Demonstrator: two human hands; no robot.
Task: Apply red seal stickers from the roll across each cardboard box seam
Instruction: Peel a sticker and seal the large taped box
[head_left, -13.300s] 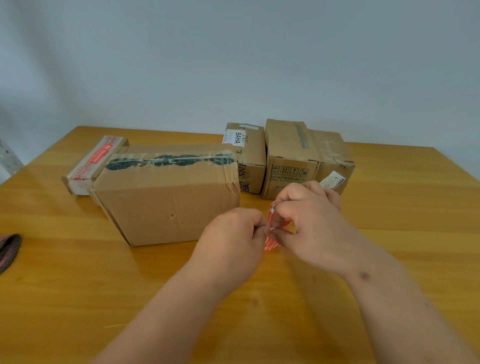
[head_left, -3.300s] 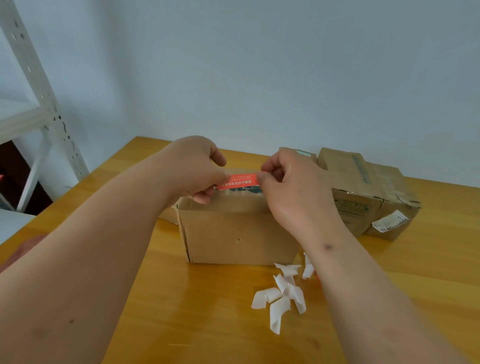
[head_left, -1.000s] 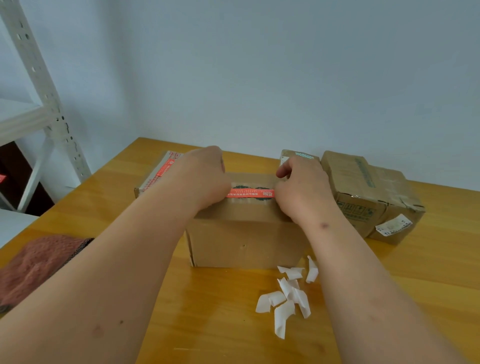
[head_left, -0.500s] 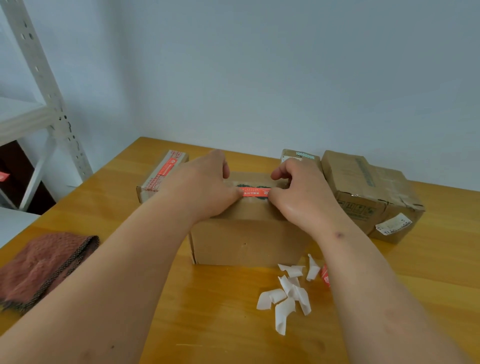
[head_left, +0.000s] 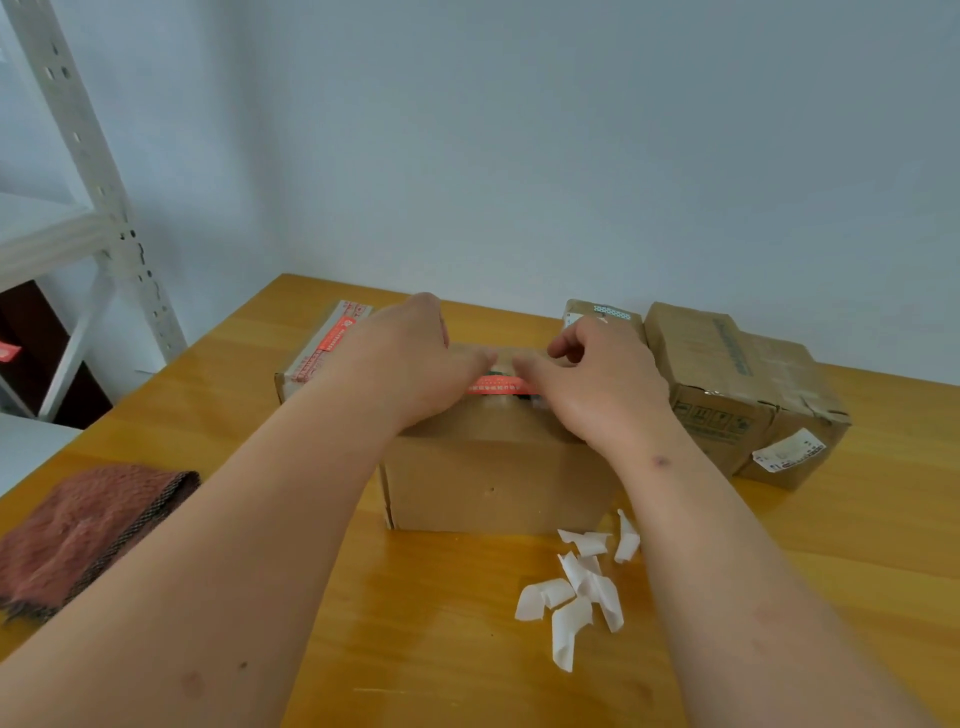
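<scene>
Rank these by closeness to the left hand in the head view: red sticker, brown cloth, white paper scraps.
From the left hand:
1. Red sticker, under its fingertips on the box top.
2. White paper scraps, on the table, lower right.
3. Brown cloth, far left table edge.

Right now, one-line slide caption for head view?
Both hands, left hand and right hand, press a red seal sticker onto the cardboard box.

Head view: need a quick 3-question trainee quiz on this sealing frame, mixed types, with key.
1. True or false: the red seal sticker lies on top of the big cardboard box.
2. What lies on the table in front of that box? A) scissors B) white backing scraps C) a pen
3. Which hands press the sticker?

Key: 1 true. 2 B. 3 both, the left hand and the right hand.
</scene>
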